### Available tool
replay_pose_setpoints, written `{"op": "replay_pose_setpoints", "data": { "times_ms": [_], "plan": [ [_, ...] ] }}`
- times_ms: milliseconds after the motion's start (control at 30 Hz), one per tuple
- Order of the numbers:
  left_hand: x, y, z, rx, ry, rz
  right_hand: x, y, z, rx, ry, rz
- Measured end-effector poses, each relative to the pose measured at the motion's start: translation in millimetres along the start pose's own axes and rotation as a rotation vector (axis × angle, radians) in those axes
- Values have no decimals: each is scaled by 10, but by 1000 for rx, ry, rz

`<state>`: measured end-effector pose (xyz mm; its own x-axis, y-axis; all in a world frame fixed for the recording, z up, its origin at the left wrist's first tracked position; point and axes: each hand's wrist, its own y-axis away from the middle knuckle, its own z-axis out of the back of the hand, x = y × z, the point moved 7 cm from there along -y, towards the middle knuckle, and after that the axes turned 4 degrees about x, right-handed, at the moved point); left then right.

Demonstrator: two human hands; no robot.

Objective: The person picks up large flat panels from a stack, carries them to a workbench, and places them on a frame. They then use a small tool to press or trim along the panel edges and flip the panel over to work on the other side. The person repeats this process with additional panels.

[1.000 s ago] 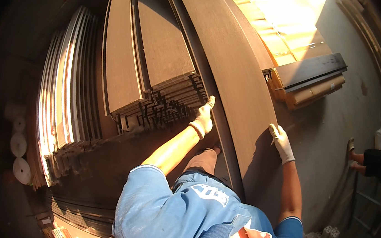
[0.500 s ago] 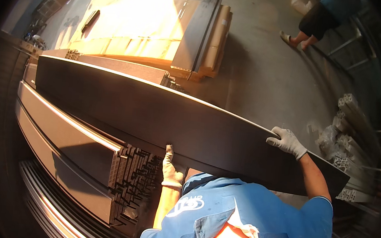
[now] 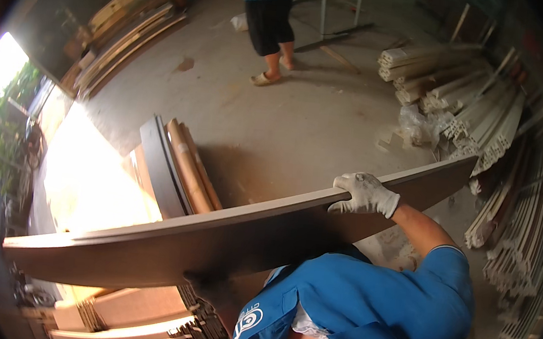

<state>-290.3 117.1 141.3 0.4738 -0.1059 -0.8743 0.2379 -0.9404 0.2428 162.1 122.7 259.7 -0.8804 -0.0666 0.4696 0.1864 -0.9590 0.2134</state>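
A long dark board [image 3: 146, 249], tilted on its long edge with a pale upper rim, spans the view in front of my body. My right hand [image 3: 368, 195], in a whitish glove, closes over its upper edge right of the middle, fingers on the far side hidden. In deep shadow at the lower edge is my left hand [image 3: 205, 285]; its thumb side lies against the board's near face, and the rest of its fingers are hidden. Both hands hold the board.
Stacked panels [image 3: 134, 310] lie below the board's left part. Beyond it are long brown rolls or cartons [image 3: 187, 164] beside a dark plank [image 3: 161, 165]. Pale profile bundles [image 3: 449, 88] fill the right side. A person [image 3: 268, 32] stands at the far side; timber [image 3: 126, 44] lies far left.
My view has swung right. The board has turned, its right end now farther away and higher, with its upper edge showing more. The other person appears nearer the middle. Both hands keep their hold.
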Motion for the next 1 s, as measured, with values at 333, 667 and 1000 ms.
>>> {"op": "replay_pose_setpoints", "data": {
  "times_ms": [333,667,1000],
  "plan": [
    [335,-2007,-891,131,459,155,-515,-1379,346,-95,-38,-100],
    [-207,-4718,-1774,388,628,310,-30,-3505,1128,-262,65,-243],
    [-184,-7306,-2589,338,721,378,-112,-5582,1785,-346,71,-314]
  ]
}}
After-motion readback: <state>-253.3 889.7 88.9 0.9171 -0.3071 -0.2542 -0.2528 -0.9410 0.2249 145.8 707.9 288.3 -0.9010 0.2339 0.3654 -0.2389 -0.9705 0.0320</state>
